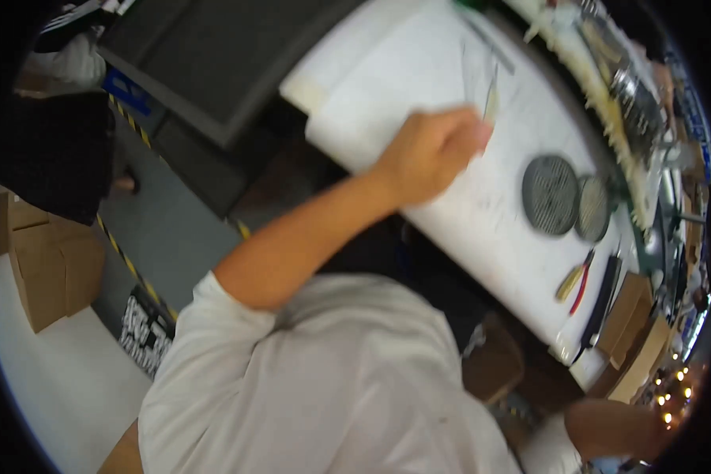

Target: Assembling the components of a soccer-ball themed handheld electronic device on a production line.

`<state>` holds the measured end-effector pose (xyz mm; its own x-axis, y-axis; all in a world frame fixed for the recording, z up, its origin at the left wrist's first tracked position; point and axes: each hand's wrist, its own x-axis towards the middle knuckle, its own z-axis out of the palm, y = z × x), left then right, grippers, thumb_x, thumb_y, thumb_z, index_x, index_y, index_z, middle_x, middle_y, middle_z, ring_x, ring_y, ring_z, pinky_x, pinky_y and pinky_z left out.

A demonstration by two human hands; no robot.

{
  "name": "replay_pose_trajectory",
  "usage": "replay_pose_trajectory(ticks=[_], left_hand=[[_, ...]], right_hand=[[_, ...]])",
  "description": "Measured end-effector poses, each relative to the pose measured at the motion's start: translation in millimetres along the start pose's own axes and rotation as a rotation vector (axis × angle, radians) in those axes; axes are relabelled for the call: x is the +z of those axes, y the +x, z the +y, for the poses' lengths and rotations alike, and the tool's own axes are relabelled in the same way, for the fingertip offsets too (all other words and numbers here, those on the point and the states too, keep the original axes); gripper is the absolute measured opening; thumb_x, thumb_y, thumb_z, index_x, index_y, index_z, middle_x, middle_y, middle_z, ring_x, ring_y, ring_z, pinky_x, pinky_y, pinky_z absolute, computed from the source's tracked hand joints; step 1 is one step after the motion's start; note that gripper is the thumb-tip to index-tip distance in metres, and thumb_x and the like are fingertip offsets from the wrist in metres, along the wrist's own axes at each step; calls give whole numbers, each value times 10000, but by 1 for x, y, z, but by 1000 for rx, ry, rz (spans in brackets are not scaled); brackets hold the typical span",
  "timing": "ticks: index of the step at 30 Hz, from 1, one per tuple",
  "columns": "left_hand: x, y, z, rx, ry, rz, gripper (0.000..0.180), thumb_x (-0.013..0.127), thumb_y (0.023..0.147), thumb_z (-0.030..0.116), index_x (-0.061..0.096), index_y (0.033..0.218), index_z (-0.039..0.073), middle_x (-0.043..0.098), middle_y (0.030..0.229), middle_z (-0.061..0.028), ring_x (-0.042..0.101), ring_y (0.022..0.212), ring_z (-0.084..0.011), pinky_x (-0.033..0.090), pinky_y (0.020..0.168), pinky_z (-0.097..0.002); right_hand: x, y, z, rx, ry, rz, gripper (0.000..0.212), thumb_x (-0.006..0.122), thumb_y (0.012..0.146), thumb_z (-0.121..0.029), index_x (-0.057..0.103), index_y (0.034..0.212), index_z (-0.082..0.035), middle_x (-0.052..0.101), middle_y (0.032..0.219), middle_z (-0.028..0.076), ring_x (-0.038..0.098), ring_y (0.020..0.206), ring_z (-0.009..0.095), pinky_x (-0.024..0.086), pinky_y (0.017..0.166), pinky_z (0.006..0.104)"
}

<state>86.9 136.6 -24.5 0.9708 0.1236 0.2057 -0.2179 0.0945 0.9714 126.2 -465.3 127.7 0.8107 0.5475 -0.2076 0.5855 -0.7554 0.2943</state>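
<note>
My left hand (438, 154) is over the white work table (419, 55), its fingers curled closed. A thin, pale, pointed tool (492, 103) sticks up from the fingertips; blur hides its exact kind. To the right of that hand lie a round grey ribbed disc (550, 195) and a smaller ribbed disc (592, 208), side by side. My right hand (628, 428) is at the lower right rim, dark and smeared, so its fingers cannot be made out. Pliers (577, 282) with red and yellow handles rest on the table, beside a long black tool (602, 299).
Cluttered tools and parts (632, 87) line the table's far right edge. An open cardboard box (628, 316) stands by its right end. A dark grey panel (205, 63) is at upper left. A person in dark clothing (47, 154) stands left, near cardboard boxes (59, 268).
</note>
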Motion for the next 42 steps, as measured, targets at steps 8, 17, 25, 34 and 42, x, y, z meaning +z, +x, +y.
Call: replay_pose_trajectory(ticks=[8, 17, 25, 34, 42], left_hand=[[32, 8, -17, 121, -78, 55, 366, 510, 968, 294, 568, 744, 10, 495, 557, -89, 456, 541, -151, 412, 541, -336], [40, -21, -4, 23, 103, -67, 245, 556, 926, 278, 570, 870, 40, 529, 638, -15, 494, 576, -111, 438, 569, -266], [128, -23, 45, 553, -28, -150, 551, 787, 723, 262, 510, 1138, 27, 540, 1102, -145, 527, 976, -307, 455, 837, -398], [114, -20, 76, 1047, 9, -191, 490, 749, 762, 242, 510, 1138, 41, 541, 1106, -170, 526, 1023, -372, 438, 880, -451], [12, -1, 22, 565, 418, 37, 404, 669, 860, 281, 541, 1150, 30, 622, 1052, -147, 624, 925, -274, 495, 823, -384]], right_hand=[[-17, 169, -141, -86, 85, 85, 315, 617, 866, -88, 556, 1159, 10, 650, 973, 115, 622, 808, 253, 509, 771, 335], [-61, 118, -181, 294, 1181, 972, 242, 631, 866, -136, 629, 1053, 17, 630, 885, 89, 619, 736, 211, 500, 645, 330], [-31, 146, -287, 2, 875, 711, 551, 697, 789, -247, 528, 1218, 55, 623, 1055, 191, 614, 907, 280, 481, 793, 377], [-46, 173, -284, -511, 1035, 1027, 405, 714, 742, -167, 592, 1079, 22, 631, 1063, 188, 626, 962, 350, 478, 853, 416], [-52, 178, -207, -258, 588, 928, 570, 703, 775, -358, 541, 1167, 23, 617, 1087, 173, 626, 937, 324, 505, 809, 404]])
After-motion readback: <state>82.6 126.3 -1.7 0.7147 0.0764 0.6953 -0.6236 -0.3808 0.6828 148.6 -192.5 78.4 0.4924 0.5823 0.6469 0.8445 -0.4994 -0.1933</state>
